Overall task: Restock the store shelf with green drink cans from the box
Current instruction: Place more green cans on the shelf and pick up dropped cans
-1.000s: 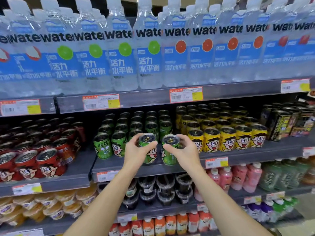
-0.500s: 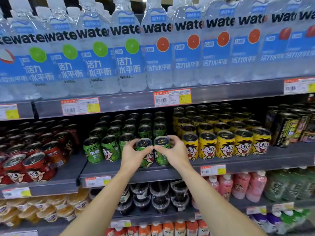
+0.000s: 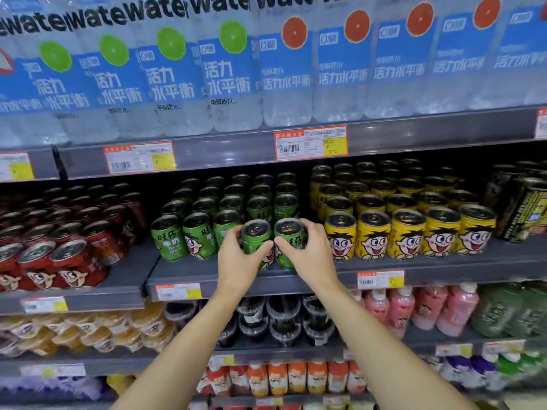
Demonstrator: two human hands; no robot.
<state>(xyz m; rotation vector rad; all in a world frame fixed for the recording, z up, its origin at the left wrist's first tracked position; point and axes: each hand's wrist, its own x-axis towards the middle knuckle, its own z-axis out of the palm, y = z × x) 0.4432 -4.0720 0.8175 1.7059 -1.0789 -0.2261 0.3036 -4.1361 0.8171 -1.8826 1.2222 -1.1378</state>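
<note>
In the head view, the left hand (image 3: 236, 258) is gripping one green can (image 3: 257, 238) and the right hand (image 3: 310, 255) is gripping a second green can (image 3: 288, 236). Both cans are standing upright and side by side at the front of the shelf (image 3: 207, 273), between the green row (image 3: 183, 238) and the yellow cans (image 3: 408, 235).

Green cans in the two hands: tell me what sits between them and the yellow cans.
Nothing. In the head view, only the right hand, wrapped around its green can, fills that stretch; its knuckles nearly reach the first of the yellow cans. The left hand holds the other green can.
</note>
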